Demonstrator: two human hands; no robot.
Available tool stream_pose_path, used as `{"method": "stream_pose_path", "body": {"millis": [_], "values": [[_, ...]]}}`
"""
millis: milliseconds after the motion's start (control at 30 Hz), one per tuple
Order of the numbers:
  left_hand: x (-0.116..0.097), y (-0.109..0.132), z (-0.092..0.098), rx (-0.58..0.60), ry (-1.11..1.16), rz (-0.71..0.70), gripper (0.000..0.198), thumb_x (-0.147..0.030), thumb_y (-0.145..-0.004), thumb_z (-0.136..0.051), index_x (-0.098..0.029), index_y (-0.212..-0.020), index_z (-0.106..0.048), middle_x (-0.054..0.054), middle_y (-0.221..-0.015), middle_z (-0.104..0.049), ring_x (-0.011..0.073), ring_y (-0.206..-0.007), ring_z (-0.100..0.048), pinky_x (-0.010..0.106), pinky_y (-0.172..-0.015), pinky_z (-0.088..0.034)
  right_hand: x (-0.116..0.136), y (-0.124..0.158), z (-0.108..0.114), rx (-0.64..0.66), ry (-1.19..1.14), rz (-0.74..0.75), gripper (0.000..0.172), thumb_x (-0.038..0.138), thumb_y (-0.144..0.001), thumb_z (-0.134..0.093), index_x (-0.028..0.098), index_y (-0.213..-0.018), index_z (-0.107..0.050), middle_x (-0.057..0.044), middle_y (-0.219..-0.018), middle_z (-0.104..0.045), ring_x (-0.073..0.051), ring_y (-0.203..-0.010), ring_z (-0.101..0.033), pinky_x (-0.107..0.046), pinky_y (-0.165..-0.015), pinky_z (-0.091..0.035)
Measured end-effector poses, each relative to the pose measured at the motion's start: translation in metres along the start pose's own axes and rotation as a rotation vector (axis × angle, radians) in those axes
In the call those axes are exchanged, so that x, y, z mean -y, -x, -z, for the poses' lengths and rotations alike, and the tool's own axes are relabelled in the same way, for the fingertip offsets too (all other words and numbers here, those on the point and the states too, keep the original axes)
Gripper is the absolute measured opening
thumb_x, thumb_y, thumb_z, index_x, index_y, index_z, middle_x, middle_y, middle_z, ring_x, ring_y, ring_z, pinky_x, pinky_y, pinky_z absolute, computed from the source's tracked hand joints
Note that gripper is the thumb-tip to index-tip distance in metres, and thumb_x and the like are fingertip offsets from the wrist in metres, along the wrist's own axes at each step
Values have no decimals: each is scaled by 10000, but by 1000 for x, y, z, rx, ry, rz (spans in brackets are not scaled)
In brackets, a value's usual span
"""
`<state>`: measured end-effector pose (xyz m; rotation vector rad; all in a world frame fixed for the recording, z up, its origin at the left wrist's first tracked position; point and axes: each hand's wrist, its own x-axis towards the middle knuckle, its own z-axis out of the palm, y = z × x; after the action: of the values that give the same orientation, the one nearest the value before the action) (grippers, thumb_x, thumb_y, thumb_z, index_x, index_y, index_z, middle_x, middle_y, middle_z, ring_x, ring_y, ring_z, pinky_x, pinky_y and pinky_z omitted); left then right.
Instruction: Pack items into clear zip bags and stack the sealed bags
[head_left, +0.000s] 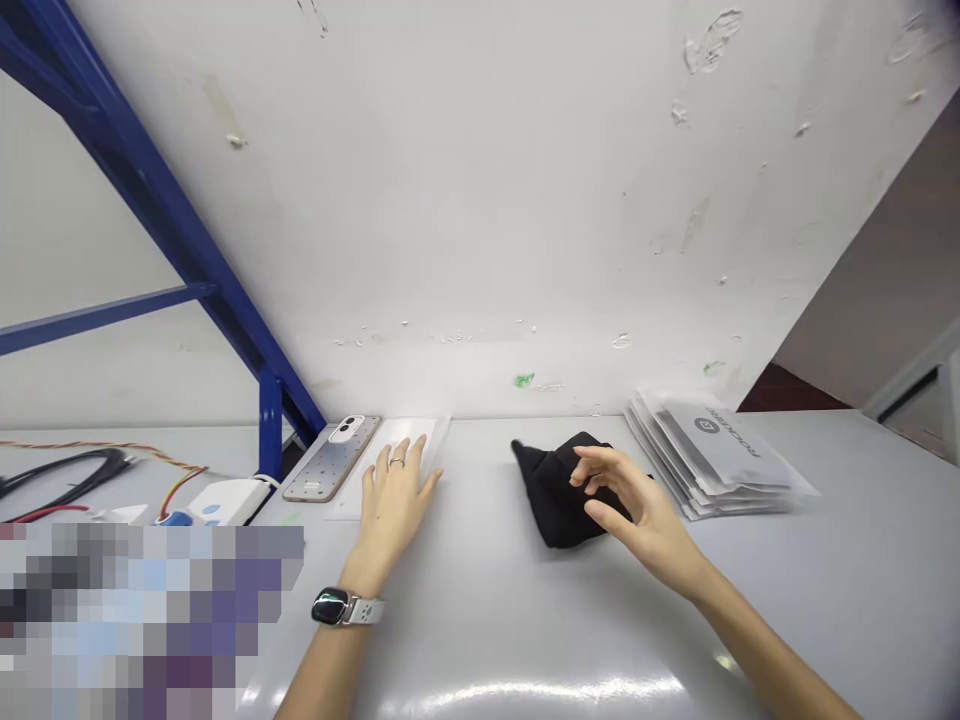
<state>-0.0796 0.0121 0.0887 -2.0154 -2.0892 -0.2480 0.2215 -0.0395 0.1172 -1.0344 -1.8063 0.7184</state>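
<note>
My left hand (394,492) lies with its fingers spread over a flat translucent plastic bag (429,440) near the wall. A phone in a spotted case (337,462) rests just left of those fingers, camera side up. On the right, my right hand (630,500) hovers at a folded black cloth (551,490), fingers curved and thumb apart, with a gap between them. Part of the cloth is hidden behind this hand, and whether the fingers touch it I cannot tell.
A stack of grey-white printed plastic packets (720,450) stands right of the cloth. Blue metal framing (172,220) rises at the left. Beyond it lie a white power strip (229,500) and loose cables (75,475). The white wall (487,200) bounds the grey table (480,610) at the back.
</note>
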Motion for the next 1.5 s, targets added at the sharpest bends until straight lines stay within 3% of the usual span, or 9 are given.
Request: {"method": "stream_pose_path", "body": {"millis": [167,267,400,633,867,1033,1167,1333,1500], "values": [[-11,0,5,-19,151,-50,453,-365,-933,-406,-161,-1335,-450,125,-1383,-478,324,-1291,-369,488,-984,-371,-23,-1,-3,-187,364,-105,338,401,-880,-486,241,-1177,-511,-60,-956,-580,-226,-897,-555,-400,-831,-443],[-22,3,7,-19,247,-113,381,-357,-927,-419,-186,-1250,-530,106,-1343,-517,308,-1259,-407,489,-986,-367,-43,-2,-7,-126,508,-256,464,472,-822,-538,230,-1217,-504,-37,-814,-572,-238,-776,-553,-418,-755,-446],[-33,7,8,-17,394,-159,344,-367,-921,-414,-205,-1180,-574,90,-1282,-568,293,-1224,-444,488,-987,-360,-34,0,-14,-15,171,-290,403,424,-848,-500,263,-1218,-497,9,-730,-547,-188,-692,-543,-349,-694,-449],[-22,3,21,96,948,43,548,-498,-940,-203,-197,-1069,-643,67,-1161,-650,234,-1124,-557,392,-989,-394,5,2,-7,317,-530,-181,512,471,-917,-422,320,-1395,-315,-59,-1106,-658,-217,-1107,-574,-427,-966,-396],[-9,4,36,403,945,-2,468,-572,-828,-439,-165,-832,-670,56,-859,-690,216,-799,-620,311,-730,-450,-56,-6,-2,159,430,-130,449,388,-939,-357,314,-1382,-375,-35,-1415,-455,-242,-1365,-300,-500,-1105,-227],[-7,11,32,674,794,-198,253,-413,-671,-647,-167,-724,-624,-14,-640,-585,162,-632,-536,243,-552,-365,-67,-5,4,175,784,-34,388,338,-950,-321,266,-1296,-481,-73,-1187,-622,-238,-1093,-569,-458,-974,-384],[-7,11,31,676,785,-284,157,-326,-689,-603,-171,-671,-588,-25,-617,-557,148,-625,-520,234,-560,-356,-70,-2,18,130,877,-46,348,328,-922,-377,269,-1224,-541,-61,-920,-629,-220,-777,-597,-406,-789,-437],[-12,9,42,568,848,-255,255,-410,-770,-545,-168,-715,-605,-9,-646,-574,154,-644,-528,244,-581,-370,-75,-4,24,120,893,-102,186,286,-851,-468,248,-923,-635,-60,-945,-553,-227,-866,-560,-387,-775,-415],[-4,12,59,589,1105,-240,309,-478,-776,-580,-176,-713,-591,-3,-678,-600,144,-662,-538,248,-613,-401,-39,-7,42,47,415,-182,144,351,-830,-475,235,-785,-547,-41,-964,-604,-223,-944,-569,-411,-877,-399]]}}
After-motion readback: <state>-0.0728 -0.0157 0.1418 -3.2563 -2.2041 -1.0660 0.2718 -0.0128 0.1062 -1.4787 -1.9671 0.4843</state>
